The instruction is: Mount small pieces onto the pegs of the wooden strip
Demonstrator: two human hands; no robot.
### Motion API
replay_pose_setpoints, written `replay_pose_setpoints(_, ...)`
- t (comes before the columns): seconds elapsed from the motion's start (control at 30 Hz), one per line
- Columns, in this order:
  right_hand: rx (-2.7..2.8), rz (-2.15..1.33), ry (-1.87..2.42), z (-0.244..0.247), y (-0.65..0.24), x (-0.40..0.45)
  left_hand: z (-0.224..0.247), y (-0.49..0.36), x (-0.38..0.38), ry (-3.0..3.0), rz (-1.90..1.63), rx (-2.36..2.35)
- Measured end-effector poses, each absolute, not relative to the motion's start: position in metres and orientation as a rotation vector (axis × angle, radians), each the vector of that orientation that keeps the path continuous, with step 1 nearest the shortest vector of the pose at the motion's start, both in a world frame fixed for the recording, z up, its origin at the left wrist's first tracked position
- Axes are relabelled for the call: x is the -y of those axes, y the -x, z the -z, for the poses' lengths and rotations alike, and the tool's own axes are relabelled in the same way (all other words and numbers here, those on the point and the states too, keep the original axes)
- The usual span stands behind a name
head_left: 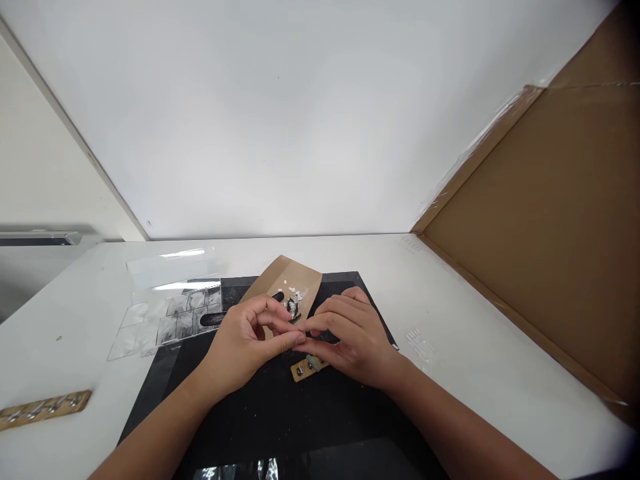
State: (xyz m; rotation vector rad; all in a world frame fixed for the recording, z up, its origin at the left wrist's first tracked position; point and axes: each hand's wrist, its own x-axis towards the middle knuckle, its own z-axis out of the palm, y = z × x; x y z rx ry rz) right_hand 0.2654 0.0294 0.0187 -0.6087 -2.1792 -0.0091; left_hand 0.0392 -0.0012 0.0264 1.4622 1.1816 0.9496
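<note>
My left hand [253, 343] and my right hand [350, 337] meet at the fingertips over a black mat [280, 420]. Thumbs and fingers of both are pinched together; whatever lies between them is too small or hidden to name. Just under my right hand is a small wooden strip [301, 371] with metal fittings and a greyish piece on it, partly covered. Behind the hands lies a brown paper sheet [280, 275] bearing small white bits [296, 294] and dark scraps. A black tool [213, 319] shows beside my left hand.
A clear compartment box [173, 313] with its lid raised sits at the left. Another wooden strip with metal fittings [45, 408] lies on the white table [90, 333] at far left. Small clear plastic pieces [421, 345] rest at right, near a cardboard panel [550, 220].
</note>
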Motion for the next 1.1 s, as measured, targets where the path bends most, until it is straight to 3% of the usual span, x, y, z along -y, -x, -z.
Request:
replay_pose_setpoints(0.47,2.553,-0.563,0.604,-0.019,-0.273,-0.036,-0.014,-0.024,-0.016,-2.38,-1.39,-1.589)
replay_pose_setpoints(0.87,2.642,-0.483,0.606,-0.018,-0.272,-0.032,-0.003,-0.033,-0.012,-2.522,-1.204,-1.377)
replay_pose_setpoints(1.1,2.73,-0.403,0.708,-0.02,-0.267,-0.027,-0.004,-0.037,-0.01,-2.496,-1.273,-1.342)
